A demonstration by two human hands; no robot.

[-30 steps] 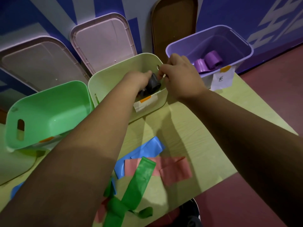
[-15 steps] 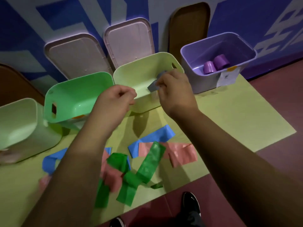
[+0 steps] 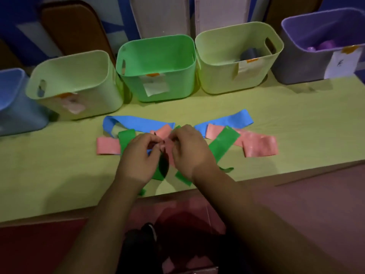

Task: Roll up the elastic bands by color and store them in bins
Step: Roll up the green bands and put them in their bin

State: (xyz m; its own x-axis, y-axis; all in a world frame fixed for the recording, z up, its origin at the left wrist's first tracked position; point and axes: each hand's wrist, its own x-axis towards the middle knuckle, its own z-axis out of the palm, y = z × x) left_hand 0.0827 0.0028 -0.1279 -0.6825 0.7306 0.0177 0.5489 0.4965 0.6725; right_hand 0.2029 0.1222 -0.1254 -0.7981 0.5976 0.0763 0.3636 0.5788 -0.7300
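Note:
Loose elastic bands lie tangled on the yellow-green table (image 3: pixel 296 123): blue bands (image 3: pixel 227 120), pink bands (image 3: pixel 258 144) and green bands (image 3: pixel 223 143). My left hand (image 3: pixel 140 157) and my right hand (image 3: pixel 189 149) meet over the middle of the pile, and both pinch a pink band (image 3: pixel 167 144) between their fingertips. A grey roll (image 3: pixel 249 54) lies in the pale green bin (image 3: pixel 239 56). Purple rolls (image 3: pixel 324 46) sit in the purple bin (image 3: pixel 308 62).
A row of bins stands at the back: a blue bin (image 3: pixel 13 103), a pale green bin (image 3: pixel 75 84) and a bright green bin (image 3: pixel 156 66), beside the two that hold rolls. Lids lean on the wall behind. The table's front edge runs just below my wrists.
Both hands have left the pale green bin, where the grey roll now lies, and come down to the pile. They now pinch a pink band. The view has swung left and down.

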